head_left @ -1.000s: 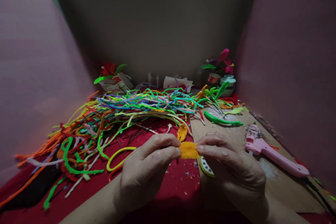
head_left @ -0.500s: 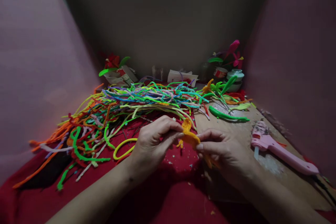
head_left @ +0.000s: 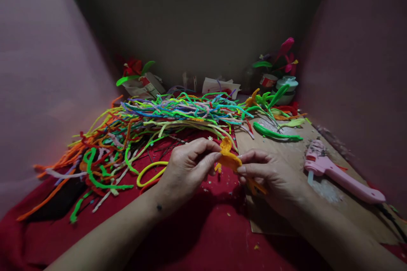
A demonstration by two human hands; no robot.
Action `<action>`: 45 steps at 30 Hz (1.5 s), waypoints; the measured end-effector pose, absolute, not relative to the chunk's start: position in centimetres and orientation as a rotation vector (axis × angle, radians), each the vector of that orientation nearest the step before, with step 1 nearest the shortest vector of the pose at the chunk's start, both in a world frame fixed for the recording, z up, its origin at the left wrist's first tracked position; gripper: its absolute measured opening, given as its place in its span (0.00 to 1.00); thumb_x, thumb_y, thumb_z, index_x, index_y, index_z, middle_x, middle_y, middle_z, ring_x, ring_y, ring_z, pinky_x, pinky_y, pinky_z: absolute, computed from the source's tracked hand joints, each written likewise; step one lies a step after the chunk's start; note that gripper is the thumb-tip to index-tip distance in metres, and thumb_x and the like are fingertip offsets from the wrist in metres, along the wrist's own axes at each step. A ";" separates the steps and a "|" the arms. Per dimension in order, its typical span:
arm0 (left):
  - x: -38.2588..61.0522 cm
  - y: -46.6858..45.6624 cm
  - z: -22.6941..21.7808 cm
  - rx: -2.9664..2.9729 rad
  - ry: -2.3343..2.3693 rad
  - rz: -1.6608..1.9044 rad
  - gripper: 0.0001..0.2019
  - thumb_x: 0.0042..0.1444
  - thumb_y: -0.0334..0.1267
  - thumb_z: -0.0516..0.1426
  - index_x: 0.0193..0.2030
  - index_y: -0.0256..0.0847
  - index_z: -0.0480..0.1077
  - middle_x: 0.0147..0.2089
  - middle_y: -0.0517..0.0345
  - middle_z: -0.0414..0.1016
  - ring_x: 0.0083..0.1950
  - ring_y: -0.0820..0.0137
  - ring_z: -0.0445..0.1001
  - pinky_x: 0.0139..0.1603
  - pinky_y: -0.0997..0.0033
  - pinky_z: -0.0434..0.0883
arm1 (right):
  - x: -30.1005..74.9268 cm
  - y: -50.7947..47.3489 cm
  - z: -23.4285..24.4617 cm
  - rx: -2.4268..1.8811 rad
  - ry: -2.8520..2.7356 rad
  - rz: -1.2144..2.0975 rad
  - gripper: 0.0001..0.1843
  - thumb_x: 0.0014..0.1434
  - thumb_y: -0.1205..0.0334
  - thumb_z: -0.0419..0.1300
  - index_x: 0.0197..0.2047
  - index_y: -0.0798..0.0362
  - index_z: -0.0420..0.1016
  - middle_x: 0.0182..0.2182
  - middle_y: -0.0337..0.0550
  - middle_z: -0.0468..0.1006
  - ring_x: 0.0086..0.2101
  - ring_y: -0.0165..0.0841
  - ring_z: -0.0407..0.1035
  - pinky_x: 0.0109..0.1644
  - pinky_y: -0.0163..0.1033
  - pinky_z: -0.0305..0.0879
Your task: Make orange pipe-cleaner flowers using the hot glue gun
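Note:
Between my hands is an orange pipe-cleaner piece (head_left: pixel 230 160), fuzzy and bent into petal-like loops. My left hand (head_left: pixel 190 163) pinches its left end between thumb and fingers. Thumb and forefinger of my right hand (head_left: pixel 263 169) grip the right end, and more orange strips show below that palm. Part of the piece is hidden by the fingers. A yellow pipe-cleaner loop (head_left: pixel 151 173) lies on the red cloth (head_left: pixel 190 237) just left of my left wrist.
A large heap of coloured pipe cleaners (head_left: pixel 181 110) spreads behind and left of my hands. On the brown board (head_left: pixel 273 224) at right rest a pink glue gun (head_left: pixel 346 180) and a green leaf shape (head_left: pixel 276 132). Small containers (head_left: pixel 286 84) and pipe-cleaner flowers (head_left: pixel 289 57) stand at the back.
Both hands keep their pinch on the orange piece, which has tilted slightly. The whole scene sits a little higher in view.

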State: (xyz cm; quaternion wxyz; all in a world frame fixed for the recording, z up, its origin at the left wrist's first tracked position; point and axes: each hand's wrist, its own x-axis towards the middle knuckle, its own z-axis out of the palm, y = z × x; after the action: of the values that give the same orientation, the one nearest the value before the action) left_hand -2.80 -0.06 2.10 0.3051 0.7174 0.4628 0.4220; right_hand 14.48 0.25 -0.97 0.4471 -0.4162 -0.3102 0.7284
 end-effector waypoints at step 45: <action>-3.4 1.3 2.4 1.451 1.279 1.052 0.05 0.52 0.35 0.56 0.30 0.35 0.67 0.17 0.66 0.63 0.18 0.80 0.59 0.20 0.79 0.58 | 15.4 0.6 -0.7 -0.951 -0.838 1.619 0.16 0.46 0.55 0.66 0.24 0.52 0.61 0.08 0.27 0.59 0.09 0.19 0.48 0.13 0.25 0.42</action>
State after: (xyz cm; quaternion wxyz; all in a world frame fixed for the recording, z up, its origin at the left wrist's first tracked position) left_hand -3.36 1.29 2.37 0.4527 0.5877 0.5180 0.4260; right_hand 15.45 0.60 -0.68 0.5165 -0.3962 -0.3488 0.6743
